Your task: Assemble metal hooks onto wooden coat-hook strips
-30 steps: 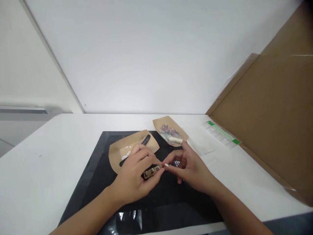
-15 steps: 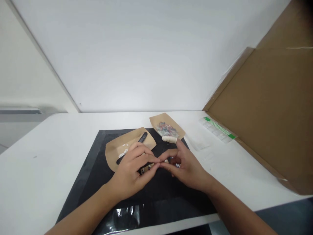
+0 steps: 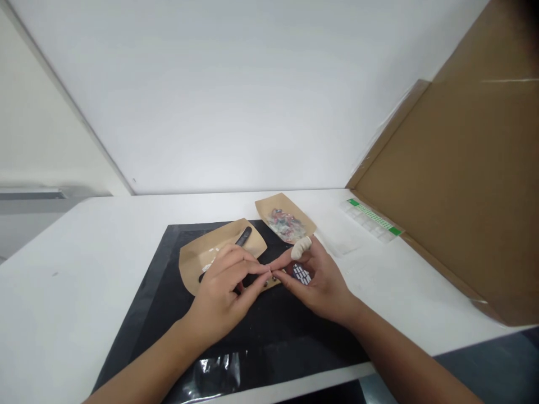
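My left hand [image 3: 229, 283] and my right hand [image 3: 318, 275] meet fingertip to fingertip over the black mat [image 3: 269, 336]. Both are closed in a pinch, and whatever tiny thing sits between the tips is too small to name. A white finger cot [image 3: 301, 247] covers one finger of the right hand. Under the fingertips lies a brown strip [image 3: 274, 279] with small dark pieces on it, partly hidden. Beside the right palm shows a dark sheet with white rectangles [image 3: 301, 274]. A brown paper tray [image 3: 191, 255] behind my left hand holds white bits and a black stick-like tool [image 3: 243, 236].
Farther back, a second brown tray [image 3: 269, 203] holds a clear bag of red and blue small parts [image 3: 287, 224]. To the right lies a clear plastic case with a green strip [image 3: 374, 217]. A large cardboard sheet [image 3: 475, 185] leans along the table's right side.
The right hand's covered finger has bent down and inward, and its index finger has straightened. The pinched fingertips shifted slightly left. More of the white-rectangle sheet shows.
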